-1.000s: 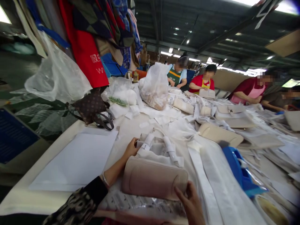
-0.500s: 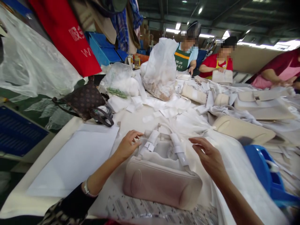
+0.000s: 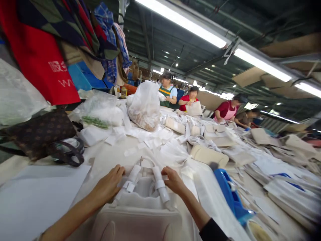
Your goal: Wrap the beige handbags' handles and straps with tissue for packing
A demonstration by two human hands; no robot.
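Count along the tabletop (image 3: 107, 159), left to right. 1 white paper sheet (image 3: 32, 201) lies at the near left edge. 1 brown monogram bag (image 3: 37, 134) sits beyond it, and 3 clear plastic bags (image 3: 144, 107) stand further along, the rightmost stuffed full.

1 beige handbag (image 3: 135, 224) lies at bottom centre, with 2 handles (image 3: 159, 182) wrapped in white, standing up between the hands. Left hand (image 3: 107, 185): fingers (image 3: 117, 174) spread, just beside the left handle. Right hand (image 3: 174, 180): fingers (image 3: 168, 172) lightly curved, against the right handle. Whether either hand grips cannot be told.

Right of the handbag: 1 blue plastic object (image 3: 232, 194). At least 3 more beige bags (image 3: 208, 155) lie among white wrappings further up the tabletop.

Room: 4 co-workers (image 3: 227, 110) sit along the far side. Cloths (image 3: 37, 67) hang at upper left. Long strip lights (image 3: 260, 62) run under a steel-framed ceiling.
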